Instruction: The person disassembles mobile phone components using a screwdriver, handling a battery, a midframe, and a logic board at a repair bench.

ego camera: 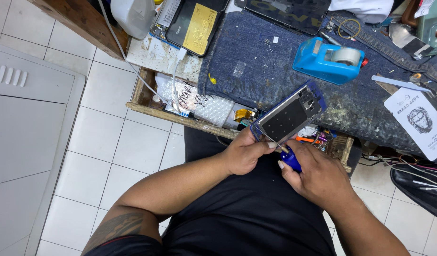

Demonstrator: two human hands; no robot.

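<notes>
While the left hand (244, 154) pinches a phone frame (289, 114), right-hand fingers (287, 168) clasp a blue tool (290, 160) near a white card (420, 121).

The phone frame (288, 115) looked like shiny metal. The tape holder (323, 61) was smooth blue plastic on rough denim cloth (256, 57). The floor tiles (133, 147) were glossy.

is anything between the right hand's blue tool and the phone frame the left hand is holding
Nothing visible. The left hand grips the phone frame at its lower corner, and the right hand holds the blue tool just below that corner. The tool's tip seems to meet the frame's edge, with only the fingers beside it.
</notes>
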